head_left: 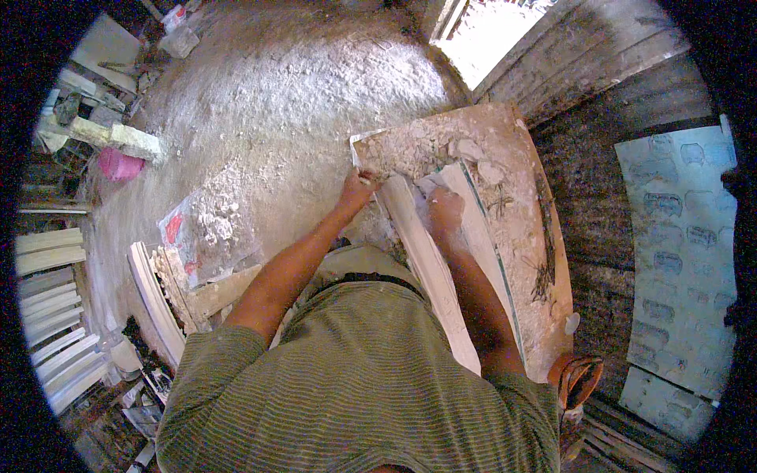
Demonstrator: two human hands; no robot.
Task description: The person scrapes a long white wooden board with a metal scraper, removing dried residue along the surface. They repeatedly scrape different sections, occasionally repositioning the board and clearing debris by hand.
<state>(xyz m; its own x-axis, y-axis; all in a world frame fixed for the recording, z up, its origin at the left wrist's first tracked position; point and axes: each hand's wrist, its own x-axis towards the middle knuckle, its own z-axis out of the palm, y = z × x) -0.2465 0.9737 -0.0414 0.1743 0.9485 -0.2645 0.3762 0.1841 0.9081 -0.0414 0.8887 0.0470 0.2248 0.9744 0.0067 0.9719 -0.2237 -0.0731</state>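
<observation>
Bending inward, the fingers of the left hand and right hand look mostly curled; whether they grip anything cannot be told. Between the forearms lies one long, straight, chalky-white strip, beside one green-edged board on one dusty desk; one pale sheet hangs farther right.

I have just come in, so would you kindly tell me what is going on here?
A person stands at a dusty table. The left hand is at the table's left edge, near the far end of a long, pale strip; whether it grips anything is unclear. The right hand is over a pale board with a dark green edge, beside the strip. Broken pale pieces lie toward the table's far side.
</observation>
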